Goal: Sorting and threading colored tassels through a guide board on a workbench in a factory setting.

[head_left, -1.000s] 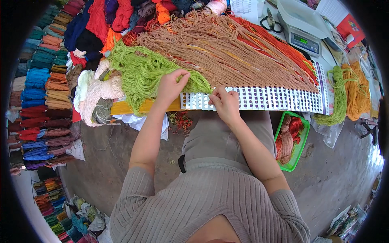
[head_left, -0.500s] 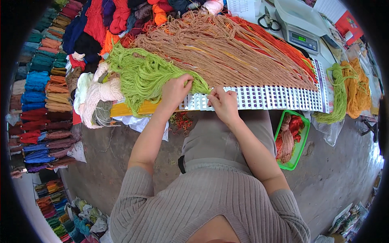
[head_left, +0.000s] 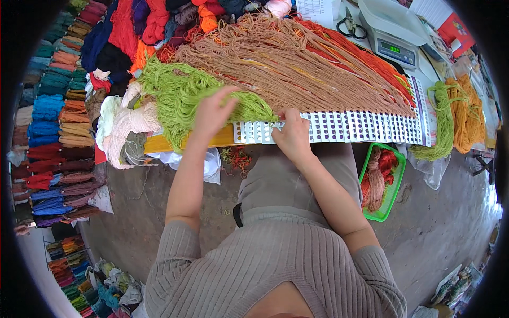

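Bright green yarn [head_left: 183, 100] spreads in loose strands over the left of the table and narrows to a tip at my right hand [head_left: 293, 135]. That hand is closed, its thumb and finger pinching the green tip at the upper edge of a white card with rows of punched holes [head_left: 344, 128]. Over the green strands is my left hand [head_left: 213, 114], fingers stretched out and slightly blurred, gripping nothing that I can see. Tan yarn [head_left: 286, 66] fans out behind, its ends lined up along the card, with red-orange yarn [head_left: 352, 50] beside it.
A digital scale [head_left: 395, 50] and black-handled scissors [head_left: 351, 27] lie at the far right. Green [head_left: 441, 114] and mustard skeins [head_left: 466, 114] hang at the right. White-pink skeins [head_left: 127, 124] lie at the left edge. A green basket [head_left: 396, 193] with yarn stands below the table.
My left hand has moved left, away from the green tip, and its fingers have opened out. My right hand stays at the tip, slightly shifted.
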`<state>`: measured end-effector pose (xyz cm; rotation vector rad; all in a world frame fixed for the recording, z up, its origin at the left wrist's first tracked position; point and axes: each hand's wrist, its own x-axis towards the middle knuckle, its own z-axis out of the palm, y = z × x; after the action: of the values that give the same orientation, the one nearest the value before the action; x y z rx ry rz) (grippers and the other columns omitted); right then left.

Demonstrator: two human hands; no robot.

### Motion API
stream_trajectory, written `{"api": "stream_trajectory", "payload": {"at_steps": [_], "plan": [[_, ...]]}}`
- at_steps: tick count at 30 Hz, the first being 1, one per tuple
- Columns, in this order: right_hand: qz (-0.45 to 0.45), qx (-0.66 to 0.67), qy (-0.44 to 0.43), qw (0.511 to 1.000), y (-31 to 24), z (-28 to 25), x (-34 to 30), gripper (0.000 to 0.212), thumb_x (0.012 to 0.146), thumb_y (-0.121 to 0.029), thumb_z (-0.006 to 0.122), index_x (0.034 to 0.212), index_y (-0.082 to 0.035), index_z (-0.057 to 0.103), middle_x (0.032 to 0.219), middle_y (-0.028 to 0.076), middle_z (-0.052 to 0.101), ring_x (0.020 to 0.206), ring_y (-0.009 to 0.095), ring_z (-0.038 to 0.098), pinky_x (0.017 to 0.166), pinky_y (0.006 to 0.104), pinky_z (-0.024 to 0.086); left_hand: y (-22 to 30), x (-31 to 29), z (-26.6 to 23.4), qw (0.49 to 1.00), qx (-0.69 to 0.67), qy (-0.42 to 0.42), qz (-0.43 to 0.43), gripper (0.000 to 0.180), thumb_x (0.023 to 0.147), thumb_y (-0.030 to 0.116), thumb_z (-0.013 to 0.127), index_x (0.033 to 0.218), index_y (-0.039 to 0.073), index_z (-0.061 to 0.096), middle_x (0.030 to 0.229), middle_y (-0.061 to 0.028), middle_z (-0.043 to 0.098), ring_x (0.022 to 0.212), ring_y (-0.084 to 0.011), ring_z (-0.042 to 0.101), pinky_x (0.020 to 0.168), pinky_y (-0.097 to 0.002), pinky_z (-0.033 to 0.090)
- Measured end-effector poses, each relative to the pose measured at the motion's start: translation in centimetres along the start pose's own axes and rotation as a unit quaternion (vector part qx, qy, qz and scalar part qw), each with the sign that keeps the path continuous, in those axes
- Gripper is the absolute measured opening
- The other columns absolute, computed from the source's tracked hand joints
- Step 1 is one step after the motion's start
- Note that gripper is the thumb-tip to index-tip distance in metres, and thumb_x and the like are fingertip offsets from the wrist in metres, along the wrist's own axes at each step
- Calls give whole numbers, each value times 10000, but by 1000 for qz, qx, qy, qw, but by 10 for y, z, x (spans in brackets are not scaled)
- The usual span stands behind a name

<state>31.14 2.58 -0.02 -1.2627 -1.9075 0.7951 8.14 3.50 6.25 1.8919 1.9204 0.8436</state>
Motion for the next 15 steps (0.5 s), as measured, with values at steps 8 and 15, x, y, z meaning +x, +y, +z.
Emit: {"api": "stream_trajectory", "payload": {"at_steps": [8,15], "plan": [[28,22,14,999,4,8,2,357,702,-107,663,1028,-41,535,1007,112,554,974,291,549,836,419,384,23,-10,50,975,149,-57,153,128,820,204,687,943,167,682,635,-130,637,594,-326,645,551,-420,512],[18,-27,-2,999,1,4,0,317,718,-133,671,1002,-53,554,989,99,544,959,281,547,830,412,382,-15,10,15,975,188,66,103,84,824,197,670,899,159,676,647,-136,641,619,-315,655,574,-422,528]]}}
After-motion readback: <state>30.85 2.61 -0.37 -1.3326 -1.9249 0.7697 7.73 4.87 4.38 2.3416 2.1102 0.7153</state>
